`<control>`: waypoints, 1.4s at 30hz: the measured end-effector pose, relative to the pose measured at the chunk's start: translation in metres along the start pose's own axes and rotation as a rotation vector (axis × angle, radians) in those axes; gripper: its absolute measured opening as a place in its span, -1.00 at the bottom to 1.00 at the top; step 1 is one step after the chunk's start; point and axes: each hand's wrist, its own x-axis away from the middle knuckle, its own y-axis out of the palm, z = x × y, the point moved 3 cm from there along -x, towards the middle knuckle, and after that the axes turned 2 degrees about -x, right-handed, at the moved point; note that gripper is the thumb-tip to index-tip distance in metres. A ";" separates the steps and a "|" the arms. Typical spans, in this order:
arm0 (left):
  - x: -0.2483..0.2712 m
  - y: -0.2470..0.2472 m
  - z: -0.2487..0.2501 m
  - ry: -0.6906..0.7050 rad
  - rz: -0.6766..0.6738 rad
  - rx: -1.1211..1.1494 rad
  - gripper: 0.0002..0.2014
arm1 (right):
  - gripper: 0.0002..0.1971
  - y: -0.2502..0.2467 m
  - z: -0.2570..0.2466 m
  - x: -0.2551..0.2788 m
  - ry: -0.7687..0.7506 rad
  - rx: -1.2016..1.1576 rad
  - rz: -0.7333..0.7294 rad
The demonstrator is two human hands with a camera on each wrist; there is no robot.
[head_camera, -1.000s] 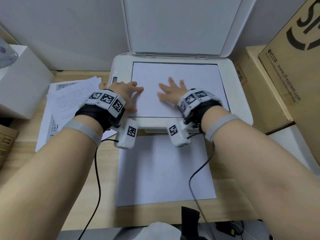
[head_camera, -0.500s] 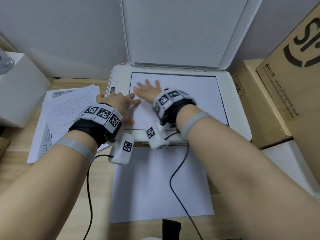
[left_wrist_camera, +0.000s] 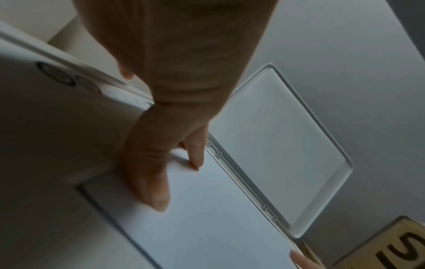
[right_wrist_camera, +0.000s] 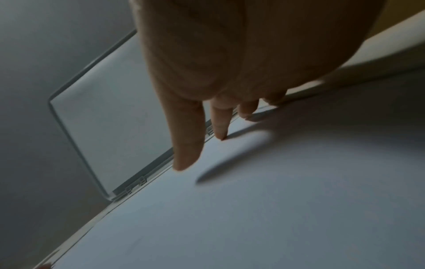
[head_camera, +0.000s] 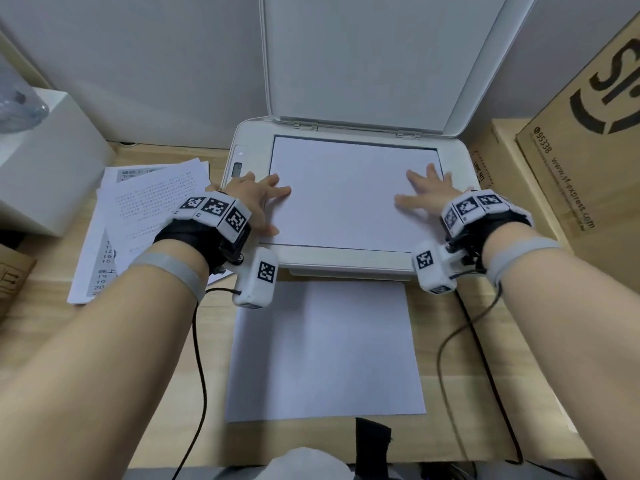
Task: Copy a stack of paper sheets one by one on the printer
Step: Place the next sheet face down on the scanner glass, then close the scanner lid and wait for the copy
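Observation:
A white printer (head_camera: 457,188) stands with its lid (head_camera: 367,57) raised upright. A white sheet (head_camera: 346,192) lies blank side up on the scanner glass. My left hand (head_camera: 263,199) rests with straight fingers on the sheet's left edge; in the left wrist view its fingertips (left_wrist_camera: 158,203) touch the sheet (left_wrist_camera: 207,227). My right hand (head_camera: 424,192) lies flat, fingers spread, on the sheet's right side; in the right wrist view its fingertips (right_wrist_camera: 186,163) touch the sheet (right_wrist_camera: 276,209). A stack of printed sheets (head_camera: 145,209) lies left of the printer. Another blank sheet (head_camera: 322,348) lies in front of it.
Cardboard boxes (head_camera: 581,161) stand right of the printer. A white box (head_camera: 41,168) sits at the left. The wooden desk (head_camera: 464,393) carries the cables from my wrist cameras. The printer's buttons (left_wrist_camera: 66,78) lie beside my left hand.
My right hand has slid from the sheet's left part to its right side. The left hand has stayed at the left edge. The view has shifted a little.

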 end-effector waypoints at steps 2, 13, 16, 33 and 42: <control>0.001 0.000 0.001 0.017 0.019 0.000 -0.17 | -0.21 -0.003 0.021 0.012 0.001 -0.004 -0.016; 0.001 0.001 0.002 0.080 0.018 0.017 -0.15 | -0.03 0.005 0.059 0.033 0.066 -0.004 -0.091; 0.008 -0.003 0.006 0.076 -0.001 0.001 -0.17 | -0.02 0.006 0.060 0.032 0.062 0.008 -0.089; -0.026 -0.125 0.012 -0.060 0.539 1.256 -0.22 | -0.16 -0.123 -0.003 0.005 0.007 -0.844 0.360; -0.063 -0.194 0.004 -0.138 0.596 1.430 -0.12 | 0.08 -0.182 -0.018 -0.028 0.062 -1.014 0.525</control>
